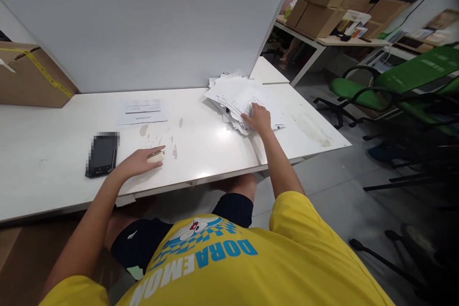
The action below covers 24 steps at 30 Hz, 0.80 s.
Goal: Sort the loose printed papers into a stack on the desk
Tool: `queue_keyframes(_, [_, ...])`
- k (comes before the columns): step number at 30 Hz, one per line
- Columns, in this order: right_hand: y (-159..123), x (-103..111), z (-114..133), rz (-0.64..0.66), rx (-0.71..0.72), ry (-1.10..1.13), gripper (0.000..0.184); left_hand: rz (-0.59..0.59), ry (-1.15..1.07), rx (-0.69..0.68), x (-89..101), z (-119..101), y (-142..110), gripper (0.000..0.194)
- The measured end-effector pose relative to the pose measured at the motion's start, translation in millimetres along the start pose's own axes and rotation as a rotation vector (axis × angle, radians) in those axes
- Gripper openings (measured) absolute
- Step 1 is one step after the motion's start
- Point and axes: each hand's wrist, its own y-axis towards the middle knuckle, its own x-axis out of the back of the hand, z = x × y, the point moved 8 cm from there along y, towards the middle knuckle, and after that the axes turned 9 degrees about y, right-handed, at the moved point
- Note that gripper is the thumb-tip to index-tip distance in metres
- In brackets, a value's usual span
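My left hand (141, 161) rests low over the white table, its fingers and thumb closed around a small cream-coloured block (156, 157) whose kind I cannot make out. Untidy sheets form a stack of papers (234, 98) at the table's back right. On top of that stack lies my right hand (258, 117), fingers apart and touching the upper printed sheets. A flat printed sheet (141, 111) lies beyond my left hand, close to the partition. Left of my left hand is a black phone-like device (103, 154), partly pixelated.
A grey-white partition (161, 24) rises behind the white table (201, 153). A taped cardboard box (32, 76) stands at the back left. Brown smudges mark the tabletop. Beyond the right end are green chairs (362, 93) and another table with cardboard boxes (322, 9).
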Motion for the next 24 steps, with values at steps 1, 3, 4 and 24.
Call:
queue_keyframes(1, [-0.6,1.0,3.9,0.002,0.017,-0.026,0.064,-0.005,0.012,-0.007,-0.5,-0.3,-0.4,0.072])
queue_keyframes(3, [-1.8,2.2,11.0,0.008,0.045,-0.076,0.056,-0.023,0.052,-0.032,-2.6,-2.5,-1.4,0.071])
queue_keyframes(4, [-2.5,2.1,13.7,0.014,0.052,-0.098,0.053,-0.032,0.070,-0.049,-4.4,-4.4,-2.0,0.070])
queue_keyframes(24, [-216.5,-11.2,126.7,0.025,0.421,0.372,0.048,-0.095,-1.141,-0.141,-115.7,-142.5,-49.6,0.065])
